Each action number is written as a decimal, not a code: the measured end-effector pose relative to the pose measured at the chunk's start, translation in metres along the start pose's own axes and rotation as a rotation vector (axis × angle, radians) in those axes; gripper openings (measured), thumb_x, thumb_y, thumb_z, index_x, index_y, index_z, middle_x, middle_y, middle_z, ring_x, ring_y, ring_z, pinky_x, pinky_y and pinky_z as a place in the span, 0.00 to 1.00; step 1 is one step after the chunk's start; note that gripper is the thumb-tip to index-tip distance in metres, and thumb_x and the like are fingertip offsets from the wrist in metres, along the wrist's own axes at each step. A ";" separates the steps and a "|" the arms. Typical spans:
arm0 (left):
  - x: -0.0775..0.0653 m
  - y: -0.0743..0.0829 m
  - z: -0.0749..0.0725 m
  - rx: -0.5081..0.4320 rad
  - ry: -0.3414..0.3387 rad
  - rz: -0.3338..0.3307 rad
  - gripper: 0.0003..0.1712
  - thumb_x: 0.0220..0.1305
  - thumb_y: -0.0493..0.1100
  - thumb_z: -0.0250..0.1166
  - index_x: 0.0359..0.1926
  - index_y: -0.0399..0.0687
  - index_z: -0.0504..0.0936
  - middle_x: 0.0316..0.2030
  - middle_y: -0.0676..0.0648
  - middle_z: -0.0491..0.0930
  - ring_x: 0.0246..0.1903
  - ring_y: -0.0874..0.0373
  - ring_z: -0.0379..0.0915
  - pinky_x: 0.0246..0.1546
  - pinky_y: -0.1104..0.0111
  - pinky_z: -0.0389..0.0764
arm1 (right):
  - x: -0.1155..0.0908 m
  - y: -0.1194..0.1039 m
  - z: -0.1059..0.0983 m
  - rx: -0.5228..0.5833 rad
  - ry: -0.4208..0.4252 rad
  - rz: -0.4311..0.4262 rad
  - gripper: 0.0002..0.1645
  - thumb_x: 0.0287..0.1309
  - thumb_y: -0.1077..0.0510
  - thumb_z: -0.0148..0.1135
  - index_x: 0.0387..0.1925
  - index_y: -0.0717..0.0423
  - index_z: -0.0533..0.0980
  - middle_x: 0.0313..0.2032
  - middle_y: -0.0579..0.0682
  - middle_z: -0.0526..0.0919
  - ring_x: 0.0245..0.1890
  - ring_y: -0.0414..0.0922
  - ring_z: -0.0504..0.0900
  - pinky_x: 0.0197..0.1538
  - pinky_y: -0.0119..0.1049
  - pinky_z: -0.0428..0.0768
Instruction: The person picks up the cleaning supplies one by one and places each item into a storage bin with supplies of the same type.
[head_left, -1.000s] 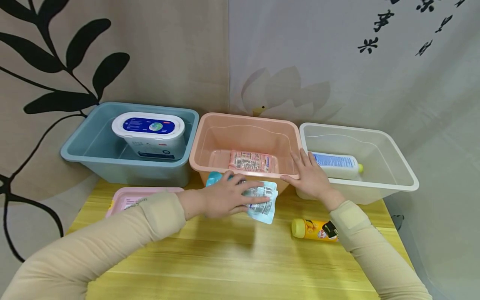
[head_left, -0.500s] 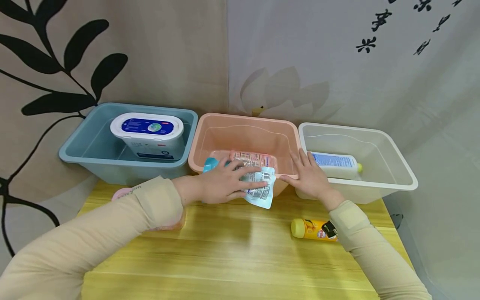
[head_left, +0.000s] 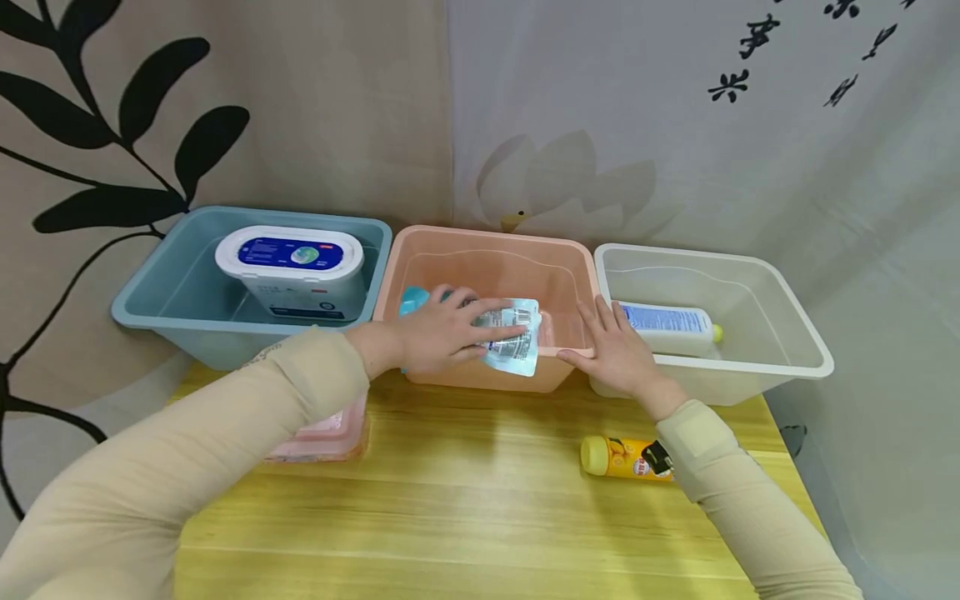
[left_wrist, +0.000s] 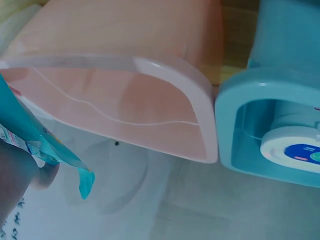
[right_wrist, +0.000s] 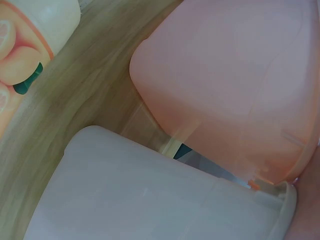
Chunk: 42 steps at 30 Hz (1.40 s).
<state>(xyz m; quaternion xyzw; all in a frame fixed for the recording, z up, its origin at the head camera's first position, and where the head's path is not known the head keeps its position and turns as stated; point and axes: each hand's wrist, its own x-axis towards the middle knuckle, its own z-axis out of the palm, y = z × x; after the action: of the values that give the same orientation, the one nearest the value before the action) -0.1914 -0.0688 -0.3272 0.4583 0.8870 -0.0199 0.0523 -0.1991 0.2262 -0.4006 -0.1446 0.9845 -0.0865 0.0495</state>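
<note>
Left grip (head_left: 438, 333) palm-down on the blue pouch (head_left: 519, 340)

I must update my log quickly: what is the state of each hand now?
Left hand: holding the blue pouch.
Right hand: open, resting where the peach bin and white bin meet.

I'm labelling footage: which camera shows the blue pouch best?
The head view: both ends of the blue pouch show, though the left hand covers its middle. The left wrist view has it slantwise, cut off by the frame; the right wrist view shows none of it.
</note>
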 end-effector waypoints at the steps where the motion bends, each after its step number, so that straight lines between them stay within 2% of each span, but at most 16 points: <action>1: 0.001 -0.002 -0.001 -0.002 -0.001 -0.004 0.31 0.71 0.56 0.46 0.71 0.73 0.48 0.73 0.50 0.45 0.65 0.44 0.52 0.62 0.47 0.55 | 0.000 0.000 0.000 0.003 -0.002 -0.002 0.55 0.57 0.26 0.45 0.73 0.53 0.43 0.72 0.64 0.40 0.71 0.67 0.40 0.70 0.60 0.49; 8: 0.011 -0.016 -0.004 -0.015 -0.005 -0.037 0.32 0.70 0.56 0.47 0.72 0.73 0.48 0.74 0.49 0.45 0.65 0.44 0.51 0.62 0.47 0.55 | 0.000 0.001 0.001 -0.013 0.004 -0.011 0.55 0.57 0.26 0.45 0.73 0.54 0.44 0.72 0.64 0.40 0.71 0.67 0.41 0.70 0.59 0.50; 16: 0.024 -0.030 -0.003 0.067 -0.020 -0.050 0.33 0.71 0.57 0.46 0.72 0.71 0.46 0.74 0.49 0.41 0.65 0.42 0.51 0.65 0.43 0.50 | 0.001 0.001 0.000 -0.014 -0.006 -0.012 0.55 0.57 0.27 0.46 0.73 0.54 0.43 0.73 0.64 0.39 0.71 0.66 0.40 0.71 0.56 0.47; 22: 0.032 -0.034 0.003 0.082 -0.027 -0.050 0.32 0.71 0.56 0.45 0.72 0.71 0.45 0.74 0.49 0.41 0.65 0.42 0.52 0.65 0.43 0.52 | 0.001 0.001 0.002 -0.005 -0.020 -0.004 0.55 0.57 0.26 0.45 0.73 0.52 0.41 0.73 0.63 0.37 0.72 0.65 0.37 0.71 0.57 0.46; 26: 0.037 -0.036 0.007 0.060 -0.030 -0.059 0.33 0.71 0.56 0.46 0.72 0.71 0.46 0.74 0.49 0.41 0.65 0.42 0.51 0.65 0.43 0.51 | 0.001 0.002 0.001 -0.007 -0.020 -0.003 0.55 0.57 0.26 0.44 0.73 0.53 0.42 0.73 0.63 0.37 0.71 0.65 0.37 0.71 0.57 0.47; 31: 0.041 -0.040 0.012 0.024 -0.056 -0.081 0.33 0.71 0.55 0.46 0.72 0.72 0.45 0.74 0.49 0.41 0.67 0.41 0.49 0.65 0.42 0.48 | 0.001 0.000 0.000 -0.005 -0.007 -0.006 0.55 0.57 0.27 0.46 0.73 0.53 0.43 0.73 0.64 0.39 0.71 0.66 0.39 0.71 0.57 0.49; 42: 0.048 -0.043 0.019 0.037 -0.104 -0.107 0.33 0.71 0.56 0.46 0.72 0.73 0.44 0.74 0.49 0.40 0.67 0.43 0.48 0.66 0.43 0.50 | 0.000 0.001 0.000 -0.005 -0.003 -0.005 0.55 0.57 0.27 0.47 0.73 0.53 0.44 0.73 0.63 0.39 0.71 0.66 0.38 0.71 0.57 0.49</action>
<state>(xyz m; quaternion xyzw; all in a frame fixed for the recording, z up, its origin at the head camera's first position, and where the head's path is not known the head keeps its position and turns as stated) -0.2524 -0.0567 -0.3519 0.4095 0.9058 -0.0629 0.0885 -0.1995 0.2267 -0.4011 -0.1474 0.9842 -0.0842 0.0504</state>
